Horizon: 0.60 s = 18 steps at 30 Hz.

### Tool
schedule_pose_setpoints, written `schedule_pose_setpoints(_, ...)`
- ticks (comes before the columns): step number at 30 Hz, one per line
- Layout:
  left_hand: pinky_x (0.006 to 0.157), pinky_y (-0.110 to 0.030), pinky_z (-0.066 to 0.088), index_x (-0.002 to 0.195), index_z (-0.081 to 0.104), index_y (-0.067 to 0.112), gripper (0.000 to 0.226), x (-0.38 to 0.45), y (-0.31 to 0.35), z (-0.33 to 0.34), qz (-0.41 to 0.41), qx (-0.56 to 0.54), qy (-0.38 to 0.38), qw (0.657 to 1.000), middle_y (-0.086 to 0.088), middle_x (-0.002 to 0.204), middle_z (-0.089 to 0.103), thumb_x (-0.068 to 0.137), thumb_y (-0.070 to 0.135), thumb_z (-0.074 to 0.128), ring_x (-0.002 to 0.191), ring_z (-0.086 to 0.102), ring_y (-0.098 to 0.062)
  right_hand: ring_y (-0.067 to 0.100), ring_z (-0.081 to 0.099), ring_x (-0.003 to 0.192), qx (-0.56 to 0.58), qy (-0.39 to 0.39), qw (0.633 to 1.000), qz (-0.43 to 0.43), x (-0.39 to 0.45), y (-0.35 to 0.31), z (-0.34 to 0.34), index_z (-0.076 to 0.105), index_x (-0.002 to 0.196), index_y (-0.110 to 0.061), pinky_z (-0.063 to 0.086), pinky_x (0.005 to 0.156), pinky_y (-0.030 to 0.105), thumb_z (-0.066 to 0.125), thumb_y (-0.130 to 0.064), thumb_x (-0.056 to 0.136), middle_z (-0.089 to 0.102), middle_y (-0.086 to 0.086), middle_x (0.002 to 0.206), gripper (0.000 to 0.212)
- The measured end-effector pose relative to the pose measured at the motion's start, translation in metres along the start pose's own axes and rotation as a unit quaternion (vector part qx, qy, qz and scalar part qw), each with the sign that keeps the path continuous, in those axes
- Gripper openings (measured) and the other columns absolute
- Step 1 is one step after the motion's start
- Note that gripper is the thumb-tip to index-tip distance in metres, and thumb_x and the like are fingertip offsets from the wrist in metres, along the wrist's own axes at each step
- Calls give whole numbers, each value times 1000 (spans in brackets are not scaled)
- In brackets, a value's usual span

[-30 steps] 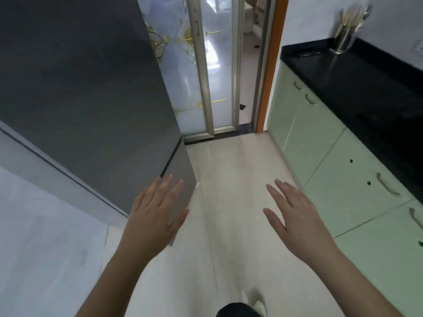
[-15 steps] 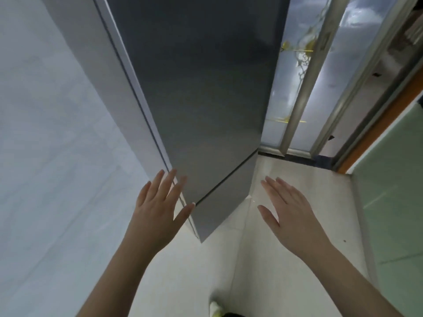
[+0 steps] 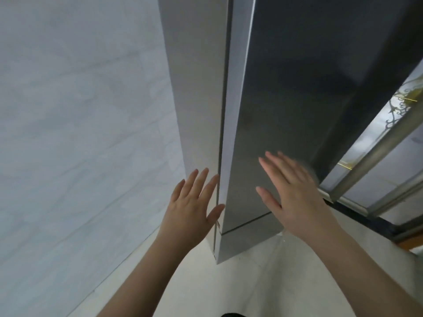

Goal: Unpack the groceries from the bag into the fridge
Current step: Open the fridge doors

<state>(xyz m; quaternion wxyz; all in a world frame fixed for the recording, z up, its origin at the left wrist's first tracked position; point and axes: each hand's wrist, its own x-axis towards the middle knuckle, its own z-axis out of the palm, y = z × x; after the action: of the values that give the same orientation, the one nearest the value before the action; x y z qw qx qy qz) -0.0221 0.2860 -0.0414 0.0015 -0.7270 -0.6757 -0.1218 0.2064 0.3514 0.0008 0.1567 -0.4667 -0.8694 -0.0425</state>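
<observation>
The grey fridge (image 3: 286, 99) stands tall in the middle of the view, doors shut, with the seam between an upper and a lower door running across its front near the bottom. Both hands are raised before it, palms turned toward it, fingers spread and grasping nothing. The left hand (image 3: 192, 207) is at the fridge's left front edge, where the door meets the lighter grey side panel; its thumb lies right at that edge, though whether it touches the metal cannot be told. The right hand (image 3: 295, 195) is over the front of the upper door just above the seam, slightly blurred, and contact with the door cannot be told either. The two hands are apart, with the fridge's left corner between them. A pale marbled wall (image 3: 80, 133) fills the space left of the fridge. To the right of the fridge is a metal-framed glass door (image 3: 375, 156) with gold ornament. Below the fridge lies a light tiled floor (image 3: 263, 282). No grocery bag is in view
</observation>
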Motion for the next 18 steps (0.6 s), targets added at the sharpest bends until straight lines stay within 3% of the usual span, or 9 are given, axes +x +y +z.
schedule_pose_setpoints(3,119,-42,14,154,25,26,68,6,3,0,-17,11,13,1000,-2,162,24,97,61,19,150,16,-24,18,19,145,-17,35,998,-58,30,2,-4,28,148,-21,14,116,36,35,-50,97,28,2,156,59)
schedule_pose_setpoints(8,118,-40,13,154,24,25,66,18,19,-7,-58,19,52,997,-3,161,25,97,59,21,150,18,-23,26,16,146,-35,115,976,-182,79,6,-24,28,149,-18,16,118,48,50,-41,96,23,9,158,62)
schedule_pose_setpoints(15,120,-36,13,157,14,25,70,45,40,-20,-100,-16,101,990,2,163,21,97,60,26,150,16,-17,29,9,148,-213,141,899,-356,135,15,-72,22,151,-13,10,119,47,53,-43,92,13,12,160,73)
schedule_pose_setpoints(18,118,-34,21,155,20,20,71,62,51,-19,-104,-42,132,985,-1,160,30,97,59,28,147,25,-18,30,15,146,-259,170,858,-410,158,15,-86,42,141,-8,7,120,44,45,-45,96,23,15,157,58)
